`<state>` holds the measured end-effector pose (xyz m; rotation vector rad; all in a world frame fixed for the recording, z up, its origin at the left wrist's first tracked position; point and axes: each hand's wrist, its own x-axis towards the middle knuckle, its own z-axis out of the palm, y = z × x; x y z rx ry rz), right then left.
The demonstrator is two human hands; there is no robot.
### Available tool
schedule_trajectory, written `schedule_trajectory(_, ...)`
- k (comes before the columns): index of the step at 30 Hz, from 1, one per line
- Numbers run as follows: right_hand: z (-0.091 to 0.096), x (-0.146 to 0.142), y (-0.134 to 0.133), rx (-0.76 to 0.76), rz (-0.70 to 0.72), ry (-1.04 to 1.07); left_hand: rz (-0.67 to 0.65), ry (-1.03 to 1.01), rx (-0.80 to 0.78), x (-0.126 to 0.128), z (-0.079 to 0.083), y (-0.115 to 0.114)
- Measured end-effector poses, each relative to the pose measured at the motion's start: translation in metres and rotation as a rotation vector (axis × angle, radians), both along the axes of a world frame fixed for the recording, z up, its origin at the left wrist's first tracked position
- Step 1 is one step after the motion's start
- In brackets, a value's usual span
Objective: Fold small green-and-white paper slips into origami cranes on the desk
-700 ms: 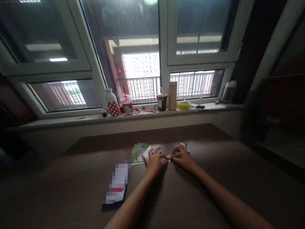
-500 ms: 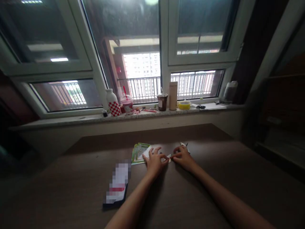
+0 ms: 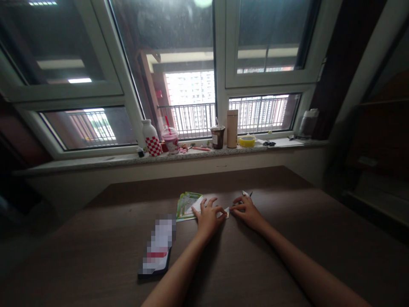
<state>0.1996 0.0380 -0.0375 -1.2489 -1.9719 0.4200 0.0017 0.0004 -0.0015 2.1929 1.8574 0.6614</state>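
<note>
My left hand (image 3: 209,217) pinches thumb and forefinger at a small folded piece of white paper (image 3: 227,212) on the table; its other fingers spread over a white sheet. Facing it from the right, my right hand (image 3: 246,212) has its fingertips pressed together at the paper's other edge. Under and left of my left hand lie several green-and-white printed packets or cards (image 3: 188,204). Just beyond my right hand is a small white object with a dark pointed tip (image 3: 246,193), partly hidden by the fingers.
A phone (image 3: 159,245), its screen blurred out, lies on the brown table (image 3: 96,238) left of my left forearm. Along the windowsill (image 3: 191,155) stand a checked bottle (image 3: 152,138), drink cups (image 3: 217,137), a tan flask (image 3: 232,128), yellow tape (image 3: 247,141) and scissors (image 3: 269,143).
Almost nothing differs. The fingers of my right hand have shifted very slightly at the paper's edge; my left hand stays in place.
</note>
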Motion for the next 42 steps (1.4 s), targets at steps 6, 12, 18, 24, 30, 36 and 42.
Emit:
schedule_trajectory(6,0.0044,-0.0029,-0.0059,0.005,0.015,-0.035,-0.002,-0.003,0.002,0.0003,0.0001,-0.0002)
schedule_trajectory(12,0.0082,-0.0056,-0.0088,0.017,0.005,-0.076,-0.008,-0.007,0.008,0.0001,0.0009,-0.0017)
schedule_trajectory(18,0.0072,-0.0058,-0.0078,0.041,0.008,-0.093,-0.011,0.010,-0.009,0.0002,0.0031,-0.0019)
schedule_trajectory(24,0.0068,-0.0061,-0.0076,0.048,-0.002,-0.115,-0.006,0.016,-0.010,0.0009,0.0023,-0.0019)
schedule_trajectory(30,0.0063,-0.0057,-0.0068,0.031,0.001,-0.106,0.012,0.012,0.021,0.0008,0.0029,-0.0028)
schedule_trajectory(36,0.0029,-0.0009,-0.0026,-0.029,-0.020,-0.009,0.019,0.011,0.013,0.0008,0.0055,-0.0033)
schedule_trajectory(42,0.0021,-0.0030,-0.0050,0.007,-0.004,-0.053,0.027,0.002,-0.008,0.0006,0.0057,-0.0017)
